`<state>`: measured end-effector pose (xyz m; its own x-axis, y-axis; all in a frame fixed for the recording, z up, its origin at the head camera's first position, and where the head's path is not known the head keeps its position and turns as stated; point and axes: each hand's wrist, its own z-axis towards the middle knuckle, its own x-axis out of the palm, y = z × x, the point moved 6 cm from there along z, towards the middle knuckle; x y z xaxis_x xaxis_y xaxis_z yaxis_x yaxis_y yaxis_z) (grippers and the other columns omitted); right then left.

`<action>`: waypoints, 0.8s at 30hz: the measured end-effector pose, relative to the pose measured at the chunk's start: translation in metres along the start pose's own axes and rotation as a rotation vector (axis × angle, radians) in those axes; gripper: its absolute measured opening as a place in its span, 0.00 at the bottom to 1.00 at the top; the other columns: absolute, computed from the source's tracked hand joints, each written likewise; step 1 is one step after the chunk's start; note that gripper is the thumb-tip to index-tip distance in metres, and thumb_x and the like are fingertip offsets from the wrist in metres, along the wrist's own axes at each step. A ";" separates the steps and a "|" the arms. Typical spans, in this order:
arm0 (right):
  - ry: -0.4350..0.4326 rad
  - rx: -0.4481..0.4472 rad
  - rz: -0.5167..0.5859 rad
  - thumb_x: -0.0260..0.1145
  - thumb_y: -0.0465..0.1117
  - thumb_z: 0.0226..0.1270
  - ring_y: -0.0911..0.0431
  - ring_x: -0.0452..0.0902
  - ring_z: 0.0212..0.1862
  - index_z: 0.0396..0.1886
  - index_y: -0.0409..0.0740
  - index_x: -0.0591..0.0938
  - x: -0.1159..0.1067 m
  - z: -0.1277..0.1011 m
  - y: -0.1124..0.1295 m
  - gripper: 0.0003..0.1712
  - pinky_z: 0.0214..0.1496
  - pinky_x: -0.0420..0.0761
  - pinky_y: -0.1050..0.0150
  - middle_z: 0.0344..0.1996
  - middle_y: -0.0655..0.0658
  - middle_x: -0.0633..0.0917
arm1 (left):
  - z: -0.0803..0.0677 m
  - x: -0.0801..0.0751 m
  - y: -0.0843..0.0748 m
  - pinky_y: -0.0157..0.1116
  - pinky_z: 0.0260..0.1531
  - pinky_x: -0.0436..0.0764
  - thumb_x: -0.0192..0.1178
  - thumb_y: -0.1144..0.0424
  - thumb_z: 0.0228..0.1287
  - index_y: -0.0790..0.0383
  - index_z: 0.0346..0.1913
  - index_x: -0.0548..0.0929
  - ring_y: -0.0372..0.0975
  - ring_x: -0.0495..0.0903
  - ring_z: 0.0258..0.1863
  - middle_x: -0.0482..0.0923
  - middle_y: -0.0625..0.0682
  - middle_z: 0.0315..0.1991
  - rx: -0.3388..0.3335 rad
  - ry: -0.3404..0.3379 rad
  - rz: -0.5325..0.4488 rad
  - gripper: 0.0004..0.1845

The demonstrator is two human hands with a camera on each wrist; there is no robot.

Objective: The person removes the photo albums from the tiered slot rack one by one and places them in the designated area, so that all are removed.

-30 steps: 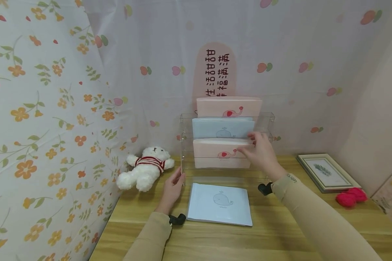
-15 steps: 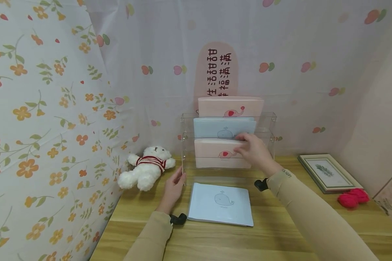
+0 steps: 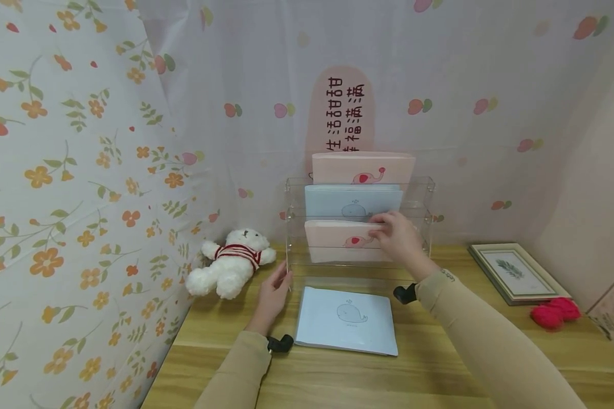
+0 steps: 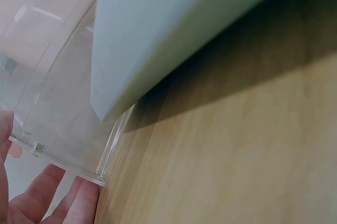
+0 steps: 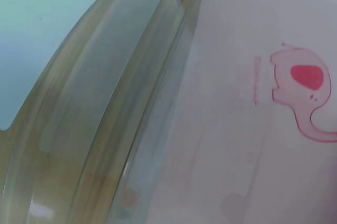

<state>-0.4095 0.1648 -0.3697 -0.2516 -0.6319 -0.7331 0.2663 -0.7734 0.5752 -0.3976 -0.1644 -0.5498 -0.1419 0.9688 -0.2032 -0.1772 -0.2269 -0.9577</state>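
Pink flat folder (image 3: 330, 236) in clear rack (image 4: 66, 108).

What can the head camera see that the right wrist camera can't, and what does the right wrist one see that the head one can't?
Only head: the white teddy bear, picture frame and left hand.

Only right wrist: the line of pink marks by the elephant, close enough to notice, too blurry to read.

Both: the front pink folder, clear rack and blue folder on the table.
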 end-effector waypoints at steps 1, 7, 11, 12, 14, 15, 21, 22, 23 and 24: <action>-0.017 -0.011 0.008 0.73 0.44 0.68 0.42 0.75 0.56 0.49 0.50 0.86 -0.002 -0.001 0.002 0.12 0.63 0.76 0.39 0.52 0.42 0.81 | 0.000 0.001 0.001 0.40 0.53 0.85 0.62 0.54 0.74 0.46 0.71 0.76 0.50 0.84 0.57 0.84 0.59 0.61 0.008 0.002 0.003 0.25; -0.125 -0.072 0.069 0.72 0.37 0.67 0.45 0.72 0.51 0.46 0.45 0.87 -0.020 -0.010 0.015 0.09 0.52 0.76 0.48 0.44 0.42 0.79 | 0.002 0.001 0.005 0.39 0.53 0.85 0.62 0.54 0.74 0.45 0.72 0.76 0.50 0.84 0.59 0.83 0.58 0.63 0.017 0.013 -0.015 0.25; -0.238 -0.118 0.097 0.73 0.35 0.65 0.46 0.71 0.49 0.43 0.43 0.88 -0.035 -0.017 0.022 0.08 0.50 0.71 0.53 0.42 0.41 0.79 | 0.002 0.000 0.007 0.40 0.53 0.85 0.63 0.54 0.73 0.45 0.72 0.76 0.50 0.83 0.59 0.83 0.57 0.63 0.015 0.008 -0.028 0.25; -0.270 -0.130 0.106 0.74 0.35 0.64 0.46 0.71 0.49 0.43 0.42 0.88 -0.040 -0.019 0.024 0.08 0.50 0.70 0.55 0.41 0.40 0.79 | 0.002 0.000 0.007 0.41 0.53 0.85 0.62 0.54 0.74 0.46 0.72 0.76 0.50 0.83 0.59 0.83 0.57 0.63 0.018 0.008 -0.030 0.25; -0.329 -0.142 0.128 0.75 0.35 0.63 0.47 0.72 0.49 0.42 0.42 0.89 -0.050 -0.026 0.026 0.08 0.50 0.69 0.60 0.41 0.41 0.79 | 0.001 0.000 0.007 0.41 0.53 0.85 0.62 0.54 0.74 0.46 0.71 0.76 0.50 0.84 0.58 0.83 0.57 0.63 0.020 0.008 -0.028 0.25; -0.359 -0.146 0.137 0.75 0.35 0.63 0.48 0.72 0.49 0.43 0.42 0.89 -0.056 -0.030 0.026 0.09 0.50 0.69 0.64 0.41 0.41 0.79 | 0.001 0.000 0.008 0.41 0.53 0.85 0.62 0.54 0.74 0.45 0.71 0.76 0.50 0.84 0.58 0.83 0.56 0.63 0.022 0.010 -0.027 0.25; -0.521 -0.111 0.175 0.76 0.34 0.61 0.65 0.71 0.44 0.44 0.42 0.90 -0.089 -0.063 0.023 0.11 0.41 0.69 0.82 0.38 0.46 0.78 | 0.001 0.001 0.008 0.40 0.53 0.85 0.62 0.49 0.73 0.44 0.72 0.74 0.49 0.83 0.60 0.82 0.55 0.65 0.026 0.030 -0.016 0.27; -0.539 -0.105 0.179 0.76 0.33 0.61 0.68 0.70 0.44 0.43 0.42 0.90 -0.093 -0.067 0.021 0.11 0.40 0.69 0.82 0.37 0.49 0.77 | 0.001 0.001 0.008 0.40 0.53 0.85 0.62 0.49 0.73 0.45 0.73 0.74 0.49 0.83 0.60 0.81 0.55 0.65 0.025 0.031 -0.015 0.27; -0.559 -0.101 0.176 0.77 0.34 0.60 0.71 0.69 0.43 0.43 0.41 0.90 -0.095 -0.071 0.019 0.11 0.40 0.68 0.81 0.36 0.54 0.77 | 0.001 0.000 0.007 0.40 0.53 0.85 0.61 0.49 0.74 0.45 0.73 0.74 0.49 0.82 0.61 0.81 0.56 0.65 0.020 0.031 -0.018 0.27; -0.574 -0.091 0.178 0.77 0.33 0.60 0.74 0.68 0.44 0.43 0.41 0.90 -0.097 -0.075 0.016 0.10 0.41 0.68 0.79 0.36 0.58 0.76 | 0.001 -0.002 0.007 0.40 0.53 0.85 0.61 0.49 0.74 0.44 0.73 0.74 0.49 0.82 0.61 0.81 0.56 0.65 0.021 0.027 -0.019 0.27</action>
<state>-0.3113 0.2178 -0.3165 -0.6509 -0.6968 -0.3013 0.4225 -0.6623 0.6188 -0.4000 -0.1678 -0.5559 -0.1120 0.9752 -0.1909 -0.1997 -0.2102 -0.9570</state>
